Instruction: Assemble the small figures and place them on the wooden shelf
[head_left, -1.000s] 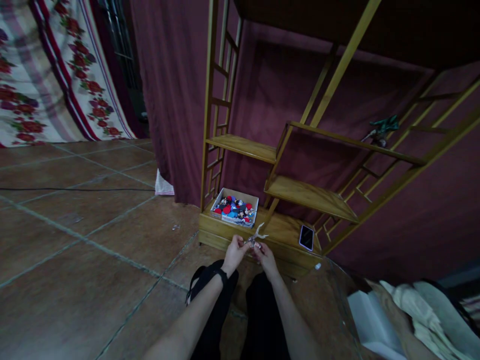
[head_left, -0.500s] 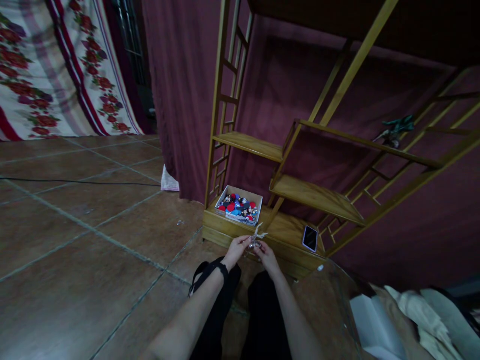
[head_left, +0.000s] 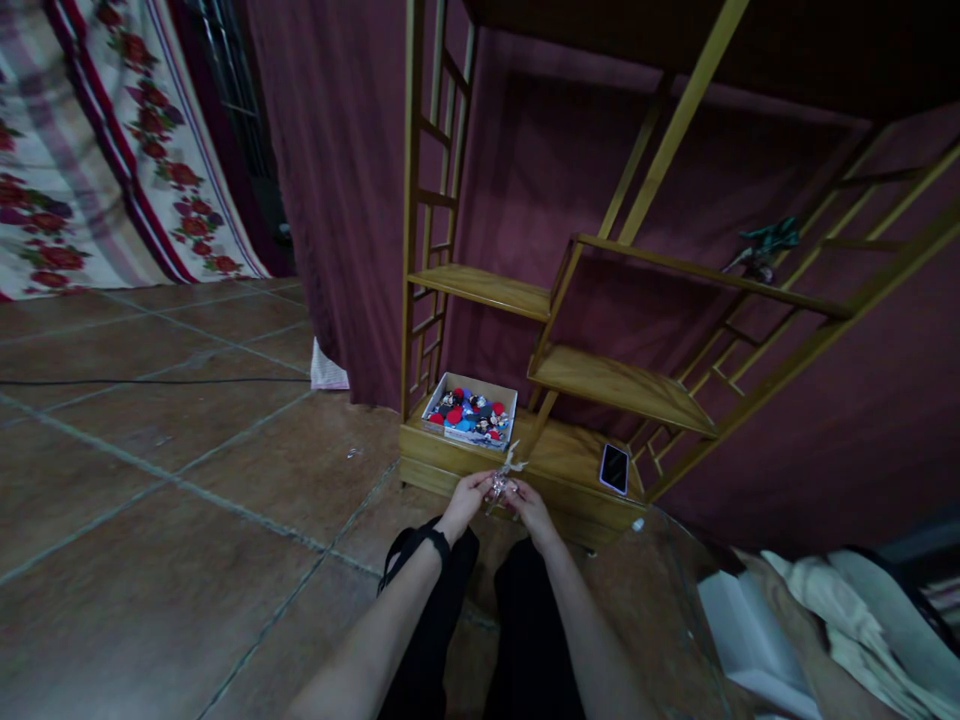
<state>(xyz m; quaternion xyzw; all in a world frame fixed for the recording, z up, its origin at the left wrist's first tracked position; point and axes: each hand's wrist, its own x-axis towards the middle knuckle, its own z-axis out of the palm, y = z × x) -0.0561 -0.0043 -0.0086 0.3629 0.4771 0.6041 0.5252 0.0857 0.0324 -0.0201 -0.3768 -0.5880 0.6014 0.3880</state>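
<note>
Between my two hands is a small figurine (head_left: 501, 484), shiny and pinkish-silver, with pale, wing-like prongs sticking up from its top. My left hand (head_left: 469, 499) has its fingers closed on the figurine's left side. On the other side, my right hand (head_left: 531, 507) pinches it with the fingertips. Just beyond my hands, a cardboard box (head_left: 495, 385) full of small red, blue and black figures sits on the low ledge of a wooden shelf unit (head_left: 577, 460). The figurine's finer details are too small to make out.
A phone or tablet with a dark screen (head_left: 614, 469) lies on the ledge to the right. A green-and-grey figure (head_left: 766, 248) stands on a higher shelf. At lower right are a white box (head_left: 750, 630) and crumpled cloth (head_left: 832, 610). A black cable (head_left: 150, 381) crosses the tiled floor.
The view has shifted slightly, moving the shelf a little to the left in the picture. The figurine has turned a little between my fingers; both hands still hold it.
</note>
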